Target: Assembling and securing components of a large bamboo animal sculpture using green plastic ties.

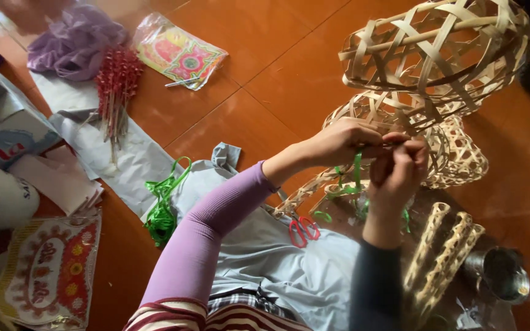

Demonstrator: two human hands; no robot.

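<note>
Fingers point(380, 140) of the left hand point(338, 142) were pinched on a green ribbon point(357, 168) right at the lower edge of a woven bamboo basket point(437, 49). The right hand point(400, 171) was curled in a loose fist just below, its fingers point(413, 153) clenched on the same ribbon, touching the left fingertips. The ribbon hung down between the two hands, its looped ends trailing near the left wrist. The basket sat tilted above and far-right of both hands, open weave, pale strips. A second woven basket point(461, 156) lay behind the hands, partly hidden by them.

The left arm wore a lilac sleeve point(210, 227), the right arm a dark sleeve point(375, 282). Red-handled scissors point(303, 230) lay on a grey cloth point(289, 263) near the person, just below the left forearm. A bundle of green ribbon point(162, 211) lay at the cloth's left edge, well apart from the hands. Three narrow woven bamboo pieces point(446, 257) lay to the right, beside a metal cup point(504, 273).

Far left on the orange tiled floor point(277, 55): red sticks point(116, 83) on white paper point(130, 159), a purple plastic bag point(75, 40), a colourful packet in clear wrap point(179, 52). Another decorated packet point(50, 273) lay near left.
</note>
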